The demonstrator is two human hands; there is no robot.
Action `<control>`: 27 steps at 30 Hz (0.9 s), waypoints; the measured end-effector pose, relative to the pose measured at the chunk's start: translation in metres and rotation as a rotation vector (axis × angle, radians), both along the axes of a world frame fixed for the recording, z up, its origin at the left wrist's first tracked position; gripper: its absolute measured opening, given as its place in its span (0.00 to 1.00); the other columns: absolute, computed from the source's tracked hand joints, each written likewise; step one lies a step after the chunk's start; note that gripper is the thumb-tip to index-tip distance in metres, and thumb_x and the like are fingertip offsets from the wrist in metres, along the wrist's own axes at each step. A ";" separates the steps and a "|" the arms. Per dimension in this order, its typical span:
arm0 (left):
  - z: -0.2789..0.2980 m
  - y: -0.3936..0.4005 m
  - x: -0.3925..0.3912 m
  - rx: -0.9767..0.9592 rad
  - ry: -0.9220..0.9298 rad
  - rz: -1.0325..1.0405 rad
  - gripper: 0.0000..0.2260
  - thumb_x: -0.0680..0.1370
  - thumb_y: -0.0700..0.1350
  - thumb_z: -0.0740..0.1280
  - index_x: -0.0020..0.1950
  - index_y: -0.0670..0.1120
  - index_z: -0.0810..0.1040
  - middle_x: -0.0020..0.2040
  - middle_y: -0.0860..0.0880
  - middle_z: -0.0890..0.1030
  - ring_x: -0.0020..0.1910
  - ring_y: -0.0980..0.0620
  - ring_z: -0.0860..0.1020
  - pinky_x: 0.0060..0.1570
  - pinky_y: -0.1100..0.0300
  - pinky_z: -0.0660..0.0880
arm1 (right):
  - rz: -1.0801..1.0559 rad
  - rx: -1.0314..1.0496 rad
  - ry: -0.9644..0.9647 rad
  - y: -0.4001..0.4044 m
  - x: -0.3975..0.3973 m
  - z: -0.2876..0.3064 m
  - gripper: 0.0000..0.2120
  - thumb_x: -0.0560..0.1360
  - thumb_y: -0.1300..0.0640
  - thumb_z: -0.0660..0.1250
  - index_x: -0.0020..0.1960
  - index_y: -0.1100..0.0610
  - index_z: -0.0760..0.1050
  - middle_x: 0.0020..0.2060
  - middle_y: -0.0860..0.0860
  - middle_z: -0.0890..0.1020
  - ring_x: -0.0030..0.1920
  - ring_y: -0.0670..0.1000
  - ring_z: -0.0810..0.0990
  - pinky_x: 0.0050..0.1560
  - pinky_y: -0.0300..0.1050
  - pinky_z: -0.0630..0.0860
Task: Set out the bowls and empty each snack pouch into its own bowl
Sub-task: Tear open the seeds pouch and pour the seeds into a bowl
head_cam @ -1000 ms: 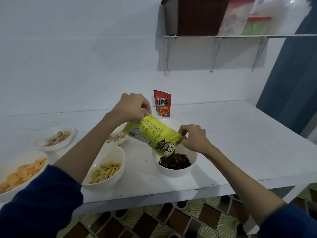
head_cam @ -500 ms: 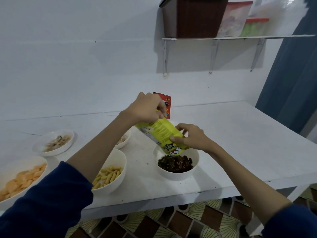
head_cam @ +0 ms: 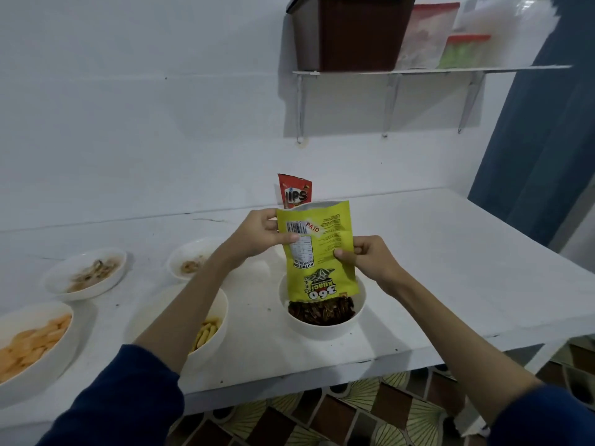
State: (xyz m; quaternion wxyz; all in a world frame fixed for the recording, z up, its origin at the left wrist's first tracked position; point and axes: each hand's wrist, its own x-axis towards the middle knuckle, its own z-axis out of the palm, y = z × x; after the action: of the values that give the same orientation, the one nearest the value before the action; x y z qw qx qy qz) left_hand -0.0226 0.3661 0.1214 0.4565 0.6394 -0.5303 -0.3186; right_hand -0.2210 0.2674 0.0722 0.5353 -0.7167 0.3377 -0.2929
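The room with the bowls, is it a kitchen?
Probably a home kitchen or pantry corner: a white table with snack bowls, a wall shelf holding food containers, and a patterned tile floor.

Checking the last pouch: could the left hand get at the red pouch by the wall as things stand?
Probably not yet: the left hand holds the yellow pouch over the seed bowl. The red pouch stands just behind it, nothing between them.

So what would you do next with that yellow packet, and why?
Probably a gentle shake or squeeze. The yellow pouch hangs upside down, mouth right over the bowl of dark seeds, gripped by the left hand and right hand. Whether it is empty cannot be seen. The red pouch behind comes after.
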 end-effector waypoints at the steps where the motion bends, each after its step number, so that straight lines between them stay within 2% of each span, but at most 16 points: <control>1: -0.001 -0.001 -0.002 -0.035 0.012 0.020 0.15 0.71 0.35 0.71 0.57 0.39 0.76 0.55 0.40 0.81 0.51 0.48 0.81 0.50 0.60 0.80 | 0.017 0.001 0.005 -0.001 -0.001 0.001 0.12 0.72 0.63 0.68 0.55 0.62 0.79 0.50 0.60 0.83 0.37 0.41 0.83 0.44 0.35 0.80; 3: 0.000 -0.003 -0.003 -0.066 -0.014 0.022 0.12 0.70 0.35 0.71 0.52 0.42 0.77 0.51 0.41 0.82 0.48 0.49 0.80 0.43 0.64 0.80 | 0.063 0.008 -0.010 -0.003 -0.002 0.010 0.13 0.71 0.61 0.70 0.55 0.59 0.79 0.51 0.58 0.84 0.43 0.44 0.84 0.48 0.38 0.79; 5: 0.001 -0.004 -0.004 -0.057 -0.038 0.027 0.11 0.70 0.35 0.72 0.50 0.45 0.77 0.49 0.43 0.81 0.49 0.48 0.80 0.44 0.62 0.79 | 0.084 0.001 -0.064 -0.005 -0.003 0.023 0.15 0.69 0.59 0.72 0.55 0.57 0.79 0.49 0.56 0.84 0.47 0.48 0.83 0.49 0.40 0.78; 7: 0.001 -0.005 -0.008 -0.064 -0.052 0.017 0.13 0.70 0.36 0.72 0.51 0.46 0.77 0.49 0.44 0.81 0.50 0.47 0.79 0.44 0.61 0.78 | 0.079 -0.064 -0.076 -0.004 0.000 0.038 0.14 0.68 0.58 0.73 0.52 0.60 0.79 0.45 0.55 0.84 0.45 0.49 0.83 0.46 0.40 0.79; 9: 0.000 -0.006 -0.011 -0.066 -0.032 -0.026 0.14 0.70 0.37 0.73 0.52 0.47 0.77 0.49 0.48 0.81 0.51 0.51 0.79 0.42 0.64 0.78 | 0.061 -0.141 -0.023 -0.004 0.003 0.049 0.13 0.68 0.58 0.73 0.50 0.65 0.79 0.43 0.58 0.83 0.43 0.52 0.82 0.46 0.46 0.79; 11: 0.002 -0.005 -0.012 -0.074 -0.029 -0.042 0.10 0.70 0.40 0.72 0.50 0.48 0.79 0.46 0.53 0.81 0.47 0.57 0.79 0.38 0.70 0.76 | 0.045 -0.174 0.009 -0.005 0.003 0.055 0.14 0.68 0.58 0.73 0.47 0.69 0.79 0.42 0.63 0.83 0.43 0.55 0.81 0.46 0.50 0.77; 12: 0.002 -0.004 -0.010 -0.094 -0.028 -0.023 0.08 0.71 0.41 0.72 0.48 0.48 0.80 0.45 0.52 0.82 0.46 0.56 0.79 0.39 0.69 0.76 | 0.036 -0.182 0.020 -0.007 0.002 0.056 0.14 0.68 0.58 0.73 0.44 0.69 0.79 0.40 0.64 0.81 0.41 0.55 0.79 0.43 0.50 0.75; 14: 0.002 -0.005 -0.006 -0.145 -0.022 0.056 0.07 0.71 0.40 0.72 0.48 0.45 0.81 0.46 0.47 0.83 0.47 0.49 0.79 0.45 0.61 0.77 | 0.001 -0.192 0.041 -0.009 0.000 0.055 0.09 0.69 0.58 0.73 0.35 0.63 0.79 0.32 0.58 0.79 0.37 0.53 0.75 0.38 0.46 0.69; 16: 0.002 -0.007 -0.005 -0.165 -0.042 0.100 0.07 0.71 0.39 0.72 0.48 0.43 0.81 0.46 0.44 0.82 0.46 0.47 0.79 0.47 0.58 0.76 | -0.040 -0.188 0.057 -0.011 -0.001 0.052 0.09 0.69 0.57 0.73 0.31 0.55 0.79 0.29 0.51 0.79 0.35 0.50 0.74 0.37 0.42 0.67; 18: -0.001 -0.008 -0.007 -0.170 -0.070 0.091 0.07 0.71 0.38 0.72 0.47 0.45 0.80 0.45 0.45 0.82 0.44 0.48 0.79 0.46 0.56 0.76 | -0.040 -0.188 0.066 -0.010 -0.001 0.049 0.07 0.70 0.57 0.72 0.33 0.54 0.79 0.31 0.51 0.80 0.37 0.49 0.75 0.39 0.42 0.69; 20: -0.002 -0.008 -0.007 -0.165 -0.092 0.035 0.07 0.71 0.38 0.71 0.47 0.47 0.78 0.47 0.47 0.81 0.45 0.49 0.80 0.45 0.56 0.78 | 0.008 -0.192 0.085 -0.007 -0.001 0.051 0.02 0.70 0.59 0.72 0.39 0.56 0.80 0.36 0.53 0.81 0.39 0.49 0.77 0.40 0.40 0.72; 22: -0.002 -0.010 -0.006 -0.153 -0.146 0.015 0.08 0.71 0.39 0.72 0.48 0.46 0.78 0.48 0.47 0.81 0.49 0.48 0.79 0.49 0.54 0.79 | 0.048 -0.277 0.164 -0.006 0.002 0.059 0.05 0.70 0.60 0.72 0.46 0.57 0.81 0.40 0.52 0.81 0.38 0.46 0.77 0.37 0.33 0.73; 24: -0.001 -0.013 -0.005 -0.156 -0.189 0.052 0.06 0.71 0.38 0.72 0.46 0.45 0.79 0.46 0.47 0.81 0.50 0.45 0.79 0.50 0.51 0.78 | 0.035 -0.417 0.263 -0.005 0.007 0.066 0.08 0.70 0.60 0.72 0.48 0.60 0.81 0.38 0.52 0.79 0.33 0.43 0.73 0.32 0.29 0.69; 27: 0.001 -0.018 -0.004 -0.175 -0.241 0.067 0.06 0.71 0.37 0.71 0.45 0.43 0.78 0.44 0.45 0.80 0.45 0.46 0.79 0.44 0.59 0.79 | -0.025 -0.468 0.285 -0.004 0.010 0.069 0.07 0.70 0.60 0.71 0.48 0.60 0.81 0.32 0.51 0.77 0.30 0.43 0.69 0.30 0.31 0.65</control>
State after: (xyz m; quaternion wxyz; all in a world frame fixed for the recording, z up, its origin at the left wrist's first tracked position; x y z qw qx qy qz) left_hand -0.0266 0.3482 0.1221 0.4537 0.6480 -0.5857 -0.1766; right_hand -0.2107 0.2636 0.1412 0.2985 -0.8506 0.3417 -0.2659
